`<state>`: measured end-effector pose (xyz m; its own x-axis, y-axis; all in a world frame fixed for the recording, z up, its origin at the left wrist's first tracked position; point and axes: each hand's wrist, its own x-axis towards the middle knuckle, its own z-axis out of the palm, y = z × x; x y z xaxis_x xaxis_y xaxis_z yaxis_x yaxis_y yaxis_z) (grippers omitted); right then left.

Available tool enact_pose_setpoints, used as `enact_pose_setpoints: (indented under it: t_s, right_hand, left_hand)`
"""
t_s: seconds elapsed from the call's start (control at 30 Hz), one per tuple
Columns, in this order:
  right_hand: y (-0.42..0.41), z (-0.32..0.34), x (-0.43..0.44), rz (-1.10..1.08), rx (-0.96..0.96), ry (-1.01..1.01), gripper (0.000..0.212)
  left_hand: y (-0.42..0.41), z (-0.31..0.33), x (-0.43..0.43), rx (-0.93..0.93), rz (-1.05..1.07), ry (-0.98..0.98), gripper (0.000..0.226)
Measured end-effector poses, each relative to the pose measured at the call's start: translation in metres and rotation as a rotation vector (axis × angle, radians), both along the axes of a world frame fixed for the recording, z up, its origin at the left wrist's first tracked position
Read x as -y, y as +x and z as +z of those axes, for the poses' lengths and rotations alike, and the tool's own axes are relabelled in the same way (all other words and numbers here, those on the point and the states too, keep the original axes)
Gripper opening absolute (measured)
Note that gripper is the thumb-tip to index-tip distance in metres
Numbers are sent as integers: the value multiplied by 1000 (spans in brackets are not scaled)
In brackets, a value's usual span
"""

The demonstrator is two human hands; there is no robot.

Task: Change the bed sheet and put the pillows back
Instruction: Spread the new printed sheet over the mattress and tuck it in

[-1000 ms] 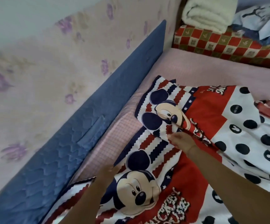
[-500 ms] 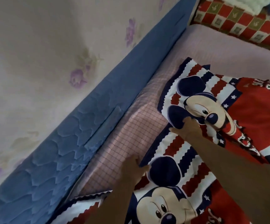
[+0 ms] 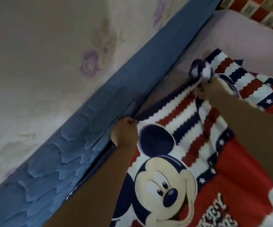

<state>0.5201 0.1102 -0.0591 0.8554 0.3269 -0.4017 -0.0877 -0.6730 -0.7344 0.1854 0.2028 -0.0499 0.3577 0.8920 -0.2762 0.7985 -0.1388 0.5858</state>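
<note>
Left hand grips the cartoon sheet edge beside the blue padded panel. Right hand pinches a bunched fold farther up.

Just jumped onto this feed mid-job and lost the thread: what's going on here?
A person is spreading a cartoon-mouse bed sheet over the pink mattress cover. The left hand grips the sheet's edge beside the blue quilted panel that runs along the wall. The right hand holds a bunched bit of the sheet farther up. The pink mattress cover beyond it is bare, so the sheet is not yet fully laid out.
</note>
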Motion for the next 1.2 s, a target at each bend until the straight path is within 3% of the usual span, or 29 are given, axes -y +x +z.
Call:
enact_pose_setpoints:
  t_s: [0.13,0.23,0.3,0.4,0.53,0.67,0.83,0.97,1.2]
  right_hand:
    - [15,55,-51,-57,-21,338,39]
    - [6,72,-82,9,-10,432,24]
    - [8,71,-93,46,0,446,27]
    - [16,47,-98,98,24,392,31]
    - [25,4,-95,145,31,273,43]
    - [27,-33,-92,238,75,150,44]
    - [20,-72,-86,408,27,-66,77]
    - [23,-81,-88,736,301,-379,69]
    - [58,-97,-125,914,606,-849,59]
  left_hand:
    - [10,-8,-1,134,81,117,25]
    - [7,-21,5,268,78,189,22]
    - [5,-32,10,260,15,231,23]
    - [4,-52,22,162,-195,161,57]
    - [3,-85,22,37,-353,98,86]
    - [14,-105,11,-29,-373,-48,85]
    - [23,-117,-11,33,-510,-184,84]
    - [29,-128,-25,120,-550,-245,81]
    - [39,-136,-30,82,-524,-302,81]
